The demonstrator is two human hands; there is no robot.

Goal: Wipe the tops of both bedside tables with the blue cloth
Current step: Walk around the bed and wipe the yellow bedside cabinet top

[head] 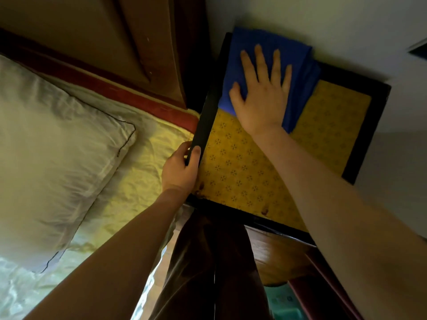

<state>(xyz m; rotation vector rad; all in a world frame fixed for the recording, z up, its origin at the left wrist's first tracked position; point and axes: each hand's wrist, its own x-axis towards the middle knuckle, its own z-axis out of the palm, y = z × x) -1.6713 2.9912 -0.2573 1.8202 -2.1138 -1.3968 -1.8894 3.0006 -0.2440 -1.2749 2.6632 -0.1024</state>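
Observation:
One bedside table (242, 172) stands against the wall beside the bed, with a yellow patterned top and a raised black rim. The blue cloth (300, 72) lies folded on the table's far left corner, touching the wall. My right hand (261, 93) presses flat on the cloth with fingers spread. My left hand (182, 167) grips the black rim on the table's left edge, thumb on top. A second bedside table is not in view.
The bed with a white pillow (53, 146) and pale yellow sheet (143, 158) lies to the left, under a wooden headboard (129, 42). White wall (346, 31) runs behind and right of the table. My dark trousers (212, 269) and wooden floor show below.

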